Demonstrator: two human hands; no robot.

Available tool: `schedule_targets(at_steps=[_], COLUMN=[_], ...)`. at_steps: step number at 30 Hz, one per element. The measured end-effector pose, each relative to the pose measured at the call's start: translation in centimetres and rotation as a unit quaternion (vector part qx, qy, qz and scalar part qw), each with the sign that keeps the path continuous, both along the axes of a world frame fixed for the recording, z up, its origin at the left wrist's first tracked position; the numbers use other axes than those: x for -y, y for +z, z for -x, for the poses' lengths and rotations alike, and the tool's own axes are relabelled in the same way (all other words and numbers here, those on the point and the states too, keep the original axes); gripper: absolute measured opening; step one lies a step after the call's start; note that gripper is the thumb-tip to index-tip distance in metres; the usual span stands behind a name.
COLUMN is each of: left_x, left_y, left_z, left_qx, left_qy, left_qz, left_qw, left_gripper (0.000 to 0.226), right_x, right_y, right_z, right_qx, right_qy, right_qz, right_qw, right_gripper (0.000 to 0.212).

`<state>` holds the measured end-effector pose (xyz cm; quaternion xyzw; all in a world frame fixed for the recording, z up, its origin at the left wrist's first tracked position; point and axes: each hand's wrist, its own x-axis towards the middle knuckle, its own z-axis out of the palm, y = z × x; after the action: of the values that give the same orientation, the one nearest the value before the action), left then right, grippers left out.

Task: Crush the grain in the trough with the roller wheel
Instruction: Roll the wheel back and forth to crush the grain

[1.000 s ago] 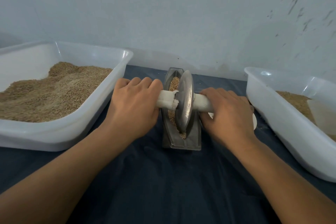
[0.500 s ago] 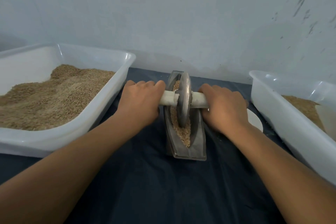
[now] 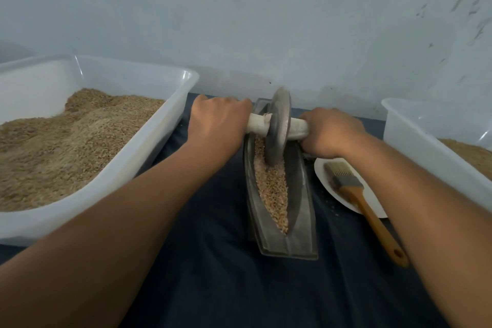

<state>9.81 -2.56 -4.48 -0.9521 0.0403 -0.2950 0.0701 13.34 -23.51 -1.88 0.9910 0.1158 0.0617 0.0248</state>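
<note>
A grey metal boat-shaped trough (image 3: 299, 205) lies lengthwise on the dark cloth, with tan grain (image 3: 271, 189) along its groove. The metal roller wheel (image 3: 278, 128) stands upright in the far half of the trough, on a white axle handle. My left hand (image 3: 218, 125) grips the left end of the handle. My right hand (image 3: 330, 133) grips the right end. The far end of the trough is hidden behind the wheel and hands.
A large white tub (image 3: 149, 146) heaped with grain stands at the left. Another white tub (image 3: 426, 157) with grain is at the right. Between it and the trough lies a white plate (image 3: 343, 197) bearing a wooden-handled brush (image 3: 364, 202). A wall rises just behind.
Both hands have pushed the wheel away from me, from the near half of the trough to its far half. The near grain, plate and brush have come into view.
</note>
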Motion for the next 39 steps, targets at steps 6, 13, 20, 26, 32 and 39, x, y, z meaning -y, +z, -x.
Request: schedule_targets(at_steps=[6,13,20,26,32,39], left_x=[0.2,0.2,-0.3,0.1,0.8,0.5], left_y=[-0.3,-0.5,-1.2,-0.4,0.4,-0.5], left_z=[0.0,2.0,5.3,7.4,9.4,10.7], left_qx=[0.013,0.015,-0.001,-0.021,0.002,0.015], left_qy=[0.003,-0.002,-0.018,-0.016,-0.022,-0.002], left_qz=[0.003,0.005,0.018,0.001,-0.037,-0.04], left_qw=[1.0,1.0,1.0,1.0,0.999,0.999], left_gripper=[0.016,0.03,0.039,0.04,0.051,0.046], right_x=[-0.2,0.5,0.5,1.0,1.8,1.6], right_y=[-0.1,-1.3,-1.7,-2.3,-3.8,-3.8], right_z=[-0.2,2.1,5.4,8.6,11.4,12.0], right_qx=[0.011,0.07,0.149,0.18,0.193,0.225], right_qy=[-0.008,0.0,0.039,0.065,0.06,0.071], right_qz=[0.003,-0.038,-0.022,-0.04,-0.08,-0.067], right_qw=[1.0,0.997,0.988,0.981,0.976,0.969], right_gripper=[0.014,0.016,0.017,0.028,0.058,0.061])
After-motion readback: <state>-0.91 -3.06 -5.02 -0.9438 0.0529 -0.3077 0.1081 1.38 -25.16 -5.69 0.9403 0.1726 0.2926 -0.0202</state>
